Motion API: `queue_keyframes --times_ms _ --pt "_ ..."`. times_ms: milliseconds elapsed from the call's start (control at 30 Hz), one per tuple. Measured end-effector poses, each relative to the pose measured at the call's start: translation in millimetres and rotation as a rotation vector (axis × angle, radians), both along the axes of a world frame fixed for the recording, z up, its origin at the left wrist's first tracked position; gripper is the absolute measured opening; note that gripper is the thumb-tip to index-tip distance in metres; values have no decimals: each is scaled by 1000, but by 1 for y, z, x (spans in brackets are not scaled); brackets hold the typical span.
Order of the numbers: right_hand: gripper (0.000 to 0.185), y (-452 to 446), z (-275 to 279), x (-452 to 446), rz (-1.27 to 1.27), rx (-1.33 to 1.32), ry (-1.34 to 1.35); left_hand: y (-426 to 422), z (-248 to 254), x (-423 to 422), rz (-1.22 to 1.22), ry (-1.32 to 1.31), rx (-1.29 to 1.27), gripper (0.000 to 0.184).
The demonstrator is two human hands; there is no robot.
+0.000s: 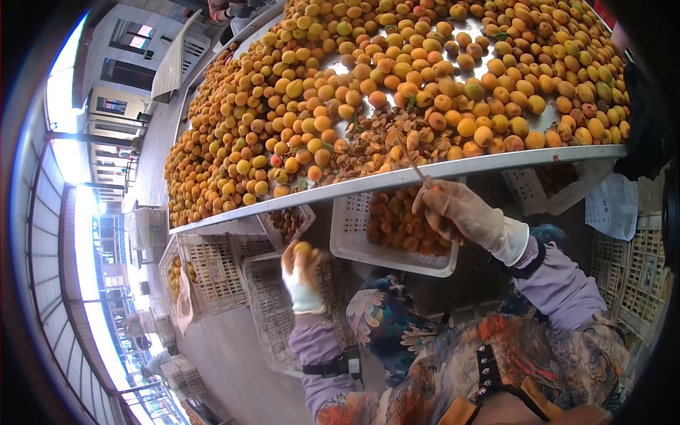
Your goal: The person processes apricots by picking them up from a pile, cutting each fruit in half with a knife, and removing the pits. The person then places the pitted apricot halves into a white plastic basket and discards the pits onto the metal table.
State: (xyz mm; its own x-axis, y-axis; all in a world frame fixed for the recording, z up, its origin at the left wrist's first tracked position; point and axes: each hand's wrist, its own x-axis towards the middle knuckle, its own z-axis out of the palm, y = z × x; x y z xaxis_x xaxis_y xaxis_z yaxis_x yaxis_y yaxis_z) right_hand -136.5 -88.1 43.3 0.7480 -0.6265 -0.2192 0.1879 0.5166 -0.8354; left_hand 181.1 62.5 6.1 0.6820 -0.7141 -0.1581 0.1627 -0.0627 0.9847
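Note:
My left hand point(302, 278), in a whitish glove, is closed around a yellow-orange apricot point(303, 247) below the table's edge; motion blurs it slightly. A similar glove covers my right hand point(457, 216), whose fingers pinch a thin brown stick-like tool point(411, 157) at the metal rim. The tool's exact kind cannot be made out. Beneath that hand stands a white plastic crate point(389, 263) with orange apricot halves point(404, 230) inside. On the table point(453, 168), a heap of brownish, shrivelled apricot pieces point(386, 142) lies just beyond the rim, among many whole apricots point(283, 106).
A smaller white crate point(309, 221) of brown bits sits under the table edge. Below my left hand is a pale crate point(263, 333). More crates stand left point(212, 273) and right point(641, 276). Another person's hand point(241, 10) shows at the table's far side.

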Motion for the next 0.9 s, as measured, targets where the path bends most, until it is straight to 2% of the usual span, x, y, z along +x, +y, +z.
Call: queue_keyframes --times_ms 100,133,167,233,267,333,433,500,567,633,700,733,767,800,867,900 --pt "37 4 -4 6 1 -11 69 57 -40 72 142 -293 218 35" --pt "36 5 -5 7 -4 11 89 78 -56 102 37 -630 311 35" --pt "35 5 -6 7 -11 31 110 103 -69 129 48 -323 484 34" --pt "35 5 -6 6 -18 25 80 84 -37 113 180 -920 962 33" --pt "35 5 -6 7 -19 19 51 76 -39 120 225 -1012 747 34" --pt "36 5 -6 8 -20 22 38 12 -1 83 141 -788 309 33" --pt "37 0 -3 10 -10 16 47 -88 33 46 -79 -856 119 34" --pt "37 -3 0 9 -10 13 66 -150 28 40 -232 -918 -24 36" --pt "34 -6 0 9 -22 84 33 -201 25 36 -240 -1222 153 40" --pt "34 -8 1 8 -27 76 15 -240 16 35 -274 -1373 341 44" --pt "39 -11 0 7 -42 94 -80 -270 -9 47 -292 -1497 639 48" --pt "48 -13 5 3 -7 145 -3 -273 -7 42 -351 -1467 638 50" --pt "48 -16 7 2 -13 146 -3 -279 -9 40 -343 -1488 669 52" --pt "55 -17 8 1 13 180 6 -285 -10 42 -329 -1571 706 53" --pt "76 -18 7 5 8 251 -30 -292 -6 36 -314 -1633 778 52" --pt "76 -18 7 6 9 255 -28 -296 -8 36 -317 -1630 781 52"
